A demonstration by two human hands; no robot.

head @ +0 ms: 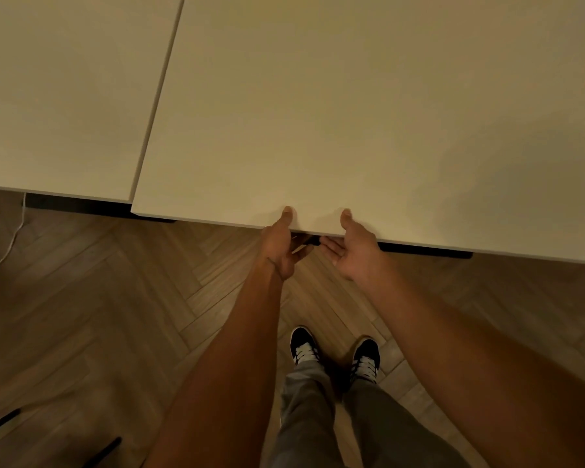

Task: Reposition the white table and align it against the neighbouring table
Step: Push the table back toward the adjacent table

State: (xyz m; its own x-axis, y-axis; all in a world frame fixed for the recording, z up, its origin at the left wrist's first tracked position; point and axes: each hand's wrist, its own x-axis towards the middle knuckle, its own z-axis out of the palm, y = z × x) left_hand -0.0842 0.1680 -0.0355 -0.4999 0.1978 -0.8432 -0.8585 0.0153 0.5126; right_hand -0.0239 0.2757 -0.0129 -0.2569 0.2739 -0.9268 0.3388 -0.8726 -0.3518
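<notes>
the left hand (281,246) and right hand (355,253) each grip the near edge of the white rectangular table (352,113), thumbs on top, fingers underneath. the pale neighbouring table (65,96) sits just beside its left edge, set further back.

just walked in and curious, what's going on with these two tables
A person stands at the near edge of the white table, and both hands grip it: left hand and right hand, thumbs on top, fingers underneath. Its side lies along the neighbouring table with a thin seam between, but its near edge juts slightly past the neighbour's, so they're not flush yet.
</notes>
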